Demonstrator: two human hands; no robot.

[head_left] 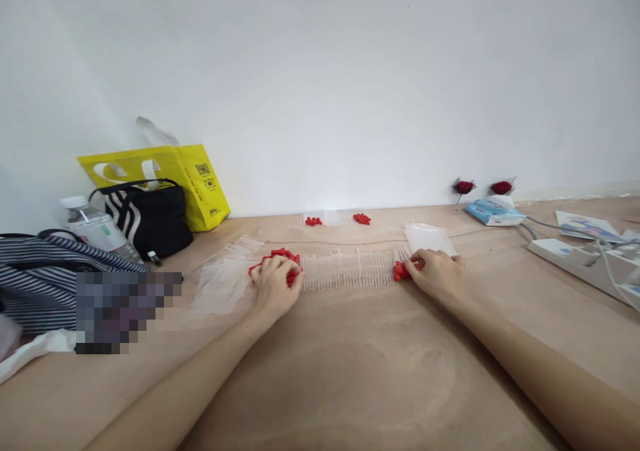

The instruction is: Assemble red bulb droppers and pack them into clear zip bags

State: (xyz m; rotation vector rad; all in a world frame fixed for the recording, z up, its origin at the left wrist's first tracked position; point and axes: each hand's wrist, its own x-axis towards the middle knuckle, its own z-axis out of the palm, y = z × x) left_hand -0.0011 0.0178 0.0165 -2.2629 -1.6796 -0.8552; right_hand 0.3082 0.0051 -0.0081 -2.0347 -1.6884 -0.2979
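Head view: the row of thin white sticks [347,269] lies between the left hand [277,283], curled over a red pile [285,253], and the right hand [439,272], bent at a red cluster [399,271], neither grip determinable; a sideways brush could disarrange it, though bare table [340,364] lies open between the forearms [210,371].

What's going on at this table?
A person is working with bare hands at a wooden table. The left hand rests over a pile of small red pieces; the right hand is at a smaller red cluster. Between the hands lies a row of thin pale sticks. Clear plastic bags lie beyond the left hand. Whether either hand grips a piece is hard to tell.
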